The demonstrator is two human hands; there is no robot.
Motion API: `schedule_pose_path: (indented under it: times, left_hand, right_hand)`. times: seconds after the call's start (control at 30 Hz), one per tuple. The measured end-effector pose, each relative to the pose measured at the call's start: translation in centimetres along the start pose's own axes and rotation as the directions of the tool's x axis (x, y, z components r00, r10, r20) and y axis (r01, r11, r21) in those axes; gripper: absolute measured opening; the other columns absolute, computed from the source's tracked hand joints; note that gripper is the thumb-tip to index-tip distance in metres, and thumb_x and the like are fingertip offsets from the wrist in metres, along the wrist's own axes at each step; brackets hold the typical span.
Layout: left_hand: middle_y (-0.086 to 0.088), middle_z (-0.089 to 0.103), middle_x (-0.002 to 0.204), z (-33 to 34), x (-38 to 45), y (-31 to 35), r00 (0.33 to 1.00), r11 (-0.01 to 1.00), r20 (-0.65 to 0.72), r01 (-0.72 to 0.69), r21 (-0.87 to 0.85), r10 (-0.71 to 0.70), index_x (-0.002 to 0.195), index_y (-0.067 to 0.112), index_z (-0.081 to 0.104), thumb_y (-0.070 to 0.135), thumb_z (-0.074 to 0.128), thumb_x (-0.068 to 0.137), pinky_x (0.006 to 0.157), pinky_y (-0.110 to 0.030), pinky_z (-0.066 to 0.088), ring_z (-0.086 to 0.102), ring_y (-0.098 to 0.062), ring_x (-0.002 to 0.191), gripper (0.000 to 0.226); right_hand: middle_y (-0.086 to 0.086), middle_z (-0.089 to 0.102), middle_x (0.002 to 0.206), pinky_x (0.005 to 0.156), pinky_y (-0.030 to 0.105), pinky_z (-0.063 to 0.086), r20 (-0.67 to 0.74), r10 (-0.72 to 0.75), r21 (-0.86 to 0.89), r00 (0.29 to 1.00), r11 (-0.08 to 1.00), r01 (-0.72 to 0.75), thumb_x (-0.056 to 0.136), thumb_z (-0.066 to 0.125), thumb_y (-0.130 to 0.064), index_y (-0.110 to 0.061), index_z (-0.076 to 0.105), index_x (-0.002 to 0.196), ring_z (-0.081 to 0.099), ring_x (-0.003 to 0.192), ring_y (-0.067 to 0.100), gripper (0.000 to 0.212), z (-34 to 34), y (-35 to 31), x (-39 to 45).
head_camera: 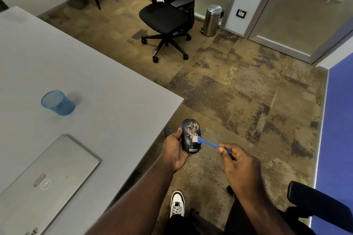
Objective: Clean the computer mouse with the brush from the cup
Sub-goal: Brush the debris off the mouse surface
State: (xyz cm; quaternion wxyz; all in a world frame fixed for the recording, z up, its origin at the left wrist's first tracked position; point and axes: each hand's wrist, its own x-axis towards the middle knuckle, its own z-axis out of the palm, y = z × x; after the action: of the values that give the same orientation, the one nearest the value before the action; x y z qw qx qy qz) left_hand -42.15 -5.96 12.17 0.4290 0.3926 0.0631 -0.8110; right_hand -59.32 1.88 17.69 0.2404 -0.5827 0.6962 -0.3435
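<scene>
My left hand (174, 149) holds a dark blue computer mouse (189, 140) upright over the floor, just past the table's right edge. Tan crumbs cover the mouse's upper half. My right hand (238, 162) pinches the handle of a small blue brush (207, 142). The brush's white bristles rest on the middle of the mouse's right side. A blue mesh cup (57, 103) stands on the grey table (95, 82), far to the left of both hands.
A shut silver laptop (45, 175) lies at the table's near left. A black office chair (168, 15) and a steel bin (212, 20) stand on the carpet beyond. A second chair's armrest (315, 200) is at lower right. My shoe (177, 204) is below the hands.
</scene>
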Motion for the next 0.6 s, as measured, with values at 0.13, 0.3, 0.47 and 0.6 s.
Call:
schedule_pose_path:
  times: [0.13,0.3,0.47,0.6]
  left_hand:
    - [-0.023,0.069,0.111,-0.1,0.0,0.1,1.000,1.000,-0.006,-0.003,-0.021,0.003,0.128,0.000,0.053,0.031,0.030,0.103,0.072,-0.045,0.060,0.067,-0.035,0.092,0.046]
    - [-0.022,0.065,0.120,-0.1,0.0,0.1,1.000,1.000,-0.011,-0.011,0.013,0.011,0.133,-0.001,0.049,0.031,0.029,0.103,0.077,-0.046,0.058,0.067,-0.032,0.097,0.049]
    - [-0.021,0.064,0.122,0.3,-0.1,0.0,1.000,1.000,-0.011,-0.016,0.020,0.016,0.131,-0.001,0.052,0.030,0.029,0.103,0.078,-0.045,0.058,0.066,-0.032,0.098,0.047]
    - [-0.022,0.067,0.118,0.0,0.0,0.0,1.000,1.000,-0.002,-0.013,0.004,0.013,0.125,0.000,0.055,0.030,0.029,0.103,0.077,-0.044,0.059,0.068,-0.033,0.096,0.045]
  right_hand:
    - [-0.015,0.055,0.052,0.034,0.006,0.025,-0.075,0.049,-0.018,0.996,0.999,-0.051,0.090,0.061,-0.030,-0.026,0.070,0.100,0.050,0.038,-0.001,0.014,-0.6,0.6,0.6]
    - [-0.017,0.069,0.066,0.038,0.006,0.034,0.000,-0.029,0.057,1.000,0.998,0.029,0.087,0.062,-0.037,-0.034,0.069,0.100,0.057,0.046,-0.002,0.015,-0.3,0.0,-0.1]
    - [-0.016,0.056,0.051,0.035,0.005,0.027,-0.047,0.034,-0.003,0.998,0.999,-0.034,0.089,0.063,-0.029,-0.027,0.071,0.097,0.053,0.042,-0.004,0.012,-0.4,0.7,0.2]
    - [-0.017,0.058,0.057,0.036,0.006,0.030,-0.078,0.014,-0.023,0.997,1.000,-0.016,0.089,0.063,-0.027,-0.025,0.071,0.102,0.054,0.046,-0.007,0.015,-1.1,0.7,0.7]
